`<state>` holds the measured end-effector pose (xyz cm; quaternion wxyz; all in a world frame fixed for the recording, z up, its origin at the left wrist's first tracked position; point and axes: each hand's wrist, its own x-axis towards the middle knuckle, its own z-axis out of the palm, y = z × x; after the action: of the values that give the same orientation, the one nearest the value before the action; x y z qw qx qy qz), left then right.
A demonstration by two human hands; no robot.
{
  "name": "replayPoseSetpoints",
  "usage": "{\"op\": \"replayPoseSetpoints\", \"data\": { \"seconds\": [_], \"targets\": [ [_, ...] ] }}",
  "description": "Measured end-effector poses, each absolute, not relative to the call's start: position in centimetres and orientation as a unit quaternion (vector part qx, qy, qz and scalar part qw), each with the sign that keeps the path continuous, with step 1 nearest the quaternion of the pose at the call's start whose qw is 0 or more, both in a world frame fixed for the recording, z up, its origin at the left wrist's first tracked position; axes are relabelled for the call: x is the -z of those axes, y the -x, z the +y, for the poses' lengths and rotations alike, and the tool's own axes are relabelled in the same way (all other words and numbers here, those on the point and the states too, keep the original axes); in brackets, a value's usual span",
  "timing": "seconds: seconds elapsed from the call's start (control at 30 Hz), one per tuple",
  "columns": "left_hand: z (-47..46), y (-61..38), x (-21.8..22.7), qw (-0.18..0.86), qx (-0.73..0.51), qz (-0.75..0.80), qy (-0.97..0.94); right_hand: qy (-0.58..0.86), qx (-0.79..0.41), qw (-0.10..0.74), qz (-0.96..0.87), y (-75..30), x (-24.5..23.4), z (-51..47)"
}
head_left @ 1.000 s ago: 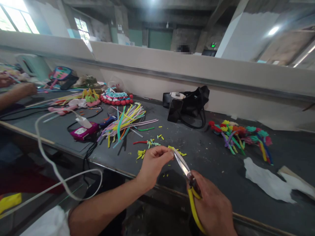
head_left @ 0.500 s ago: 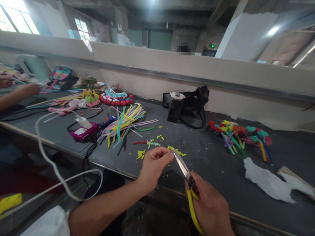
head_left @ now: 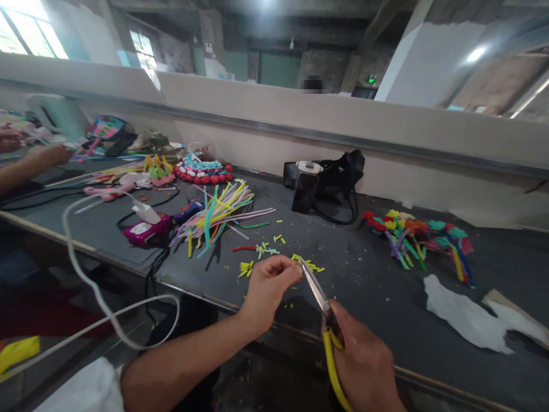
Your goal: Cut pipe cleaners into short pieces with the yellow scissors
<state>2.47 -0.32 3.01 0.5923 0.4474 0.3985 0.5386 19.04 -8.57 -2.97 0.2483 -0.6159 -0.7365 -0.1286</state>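
My right hand (head_left: 364,360) is wrapped round a pair of scissors (head_left: 316,287) with yellow handles, its blades pointing up and away from me. At the blade tips, my left hand (head_left: 270,286) is closed in a pinch; whatever sits between thumb and forefinger is too small to make out. Just beyond the fingertips lie short yellow pieces (head_left: 318,268) of cut stem, and a second small yellow pile (head_left: 246,269) is left of the hand. Pale green pieces (head_left: 268,250) and a red stem (head_left: 244,248) are scattered behind it.
A bundle of coloured pipe cleaners (head_left: 218,214) lies left, beside a magenta power socket (head_left: 148,229) with a white cable (head_left: 86,280). A phone (head_left: 305,193) leans by a black bag (head_left: 338,177). Pipe-cleaner flowers (head_left: 420,232) and white paper (head_left: 465,315) lie right. A co-worker's hand (head_left: 49,155) is far left.
My right hand and the scissors have shifted very slightly to the left. My left hand keeps its pinch in nearly the same place. The co-worker's hand has moved a little.
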Motion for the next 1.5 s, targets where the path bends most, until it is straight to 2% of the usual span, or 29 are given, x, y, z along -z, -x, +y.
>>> {"op": "replayPoseSetpoints", "data": {
  "seconds": [0.33, 0.47, 0.7, 0.83, 0.9, 1.03, 1.1, 1.23, 1.5],
  "targets": [
    [-0.2, -2.3, -3.2, 0.583, -0.538, 0.398, -0.460, 0.669, -0.023, 0.289, -0.684, -19.0, 1.0, -8.4],
    [-0.2, -2.4, -2.8, 0.558, -0.496, 0.404, -0.529, 0.661, -0.076, 0.342, -0.664, -18.6, 0.4, -8.1],
    [-1.0, -2.4, -1.3, 0.315, -0.396, 0.311, -0.805, 0.627, -0.090, 0.432, -0.642, -18.0, -0.6, -7.3],
    [-1.5, -2.3, -0.7, 0.262, -0.373, 0.283, -0.844, 0.619, -0.090, 0.448, -0.639, -17.8, -0.6, -7.0],
    [-1.5, -2.3, -0.7, 0.314, -0.369, 0.302, -0.821, 0.614, -0.096, 0.451, -0.641, -17.8, -0.6, -6.9],
    [-1.1, -2.0, -1.2, 0.618, -0.294, 0.335, -0.647, 0.600, -0.093, 0.457, -0.650, -17.8, -0.9, -6.7],
    [-0.7, -1.8, -1.6, 0.717, -0.257, 0.322, -0.562, 0.592, -0.092, 0.467, -0.650, -17.7, -1.4, -6.7],
    [-0.5, -1.8, -1.9, 0.767, -0.256, 0.309, -0.501, 0.590, -0.104, 0.479, -0.642, -17.5, -2.2, -6.8],
    [-0.6, -2.7, -1.7, 0.799, -0.266, 0.290, -0.454, 0.607, -0.101, 0.466, -0.635, -18.2, -2.2, -6.8]
  ]
}}
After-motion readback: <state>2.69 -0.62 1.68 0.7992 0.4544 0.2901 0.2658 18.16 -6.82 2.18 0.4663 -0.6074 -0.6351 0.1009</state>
